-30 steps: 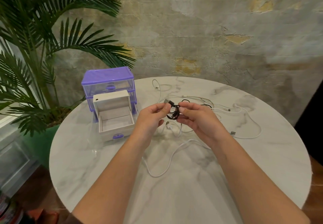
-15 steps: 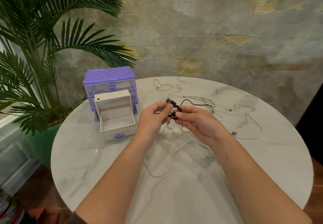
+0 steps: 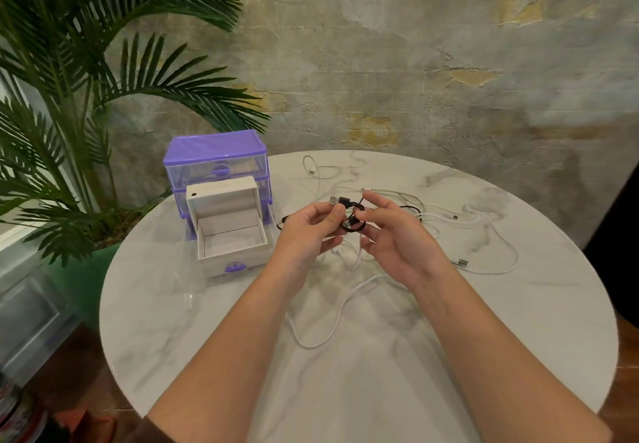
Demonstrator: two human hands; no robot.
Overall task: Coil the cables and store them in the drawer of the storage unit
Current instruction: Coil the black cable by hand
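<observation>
Hands (image 3: pixel 349 231) pinch black cable (image 3: pixel 352 212) — between them.

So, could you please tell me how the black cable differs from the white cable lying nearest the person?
The black cable is partly wound into a small coil; the white cable lies in loose open curves. The black cable is held above the table, pinched by the left hand and right hand, while the white cable rests untouched on the marble. Neither is in the open drawer yet.
</observation>
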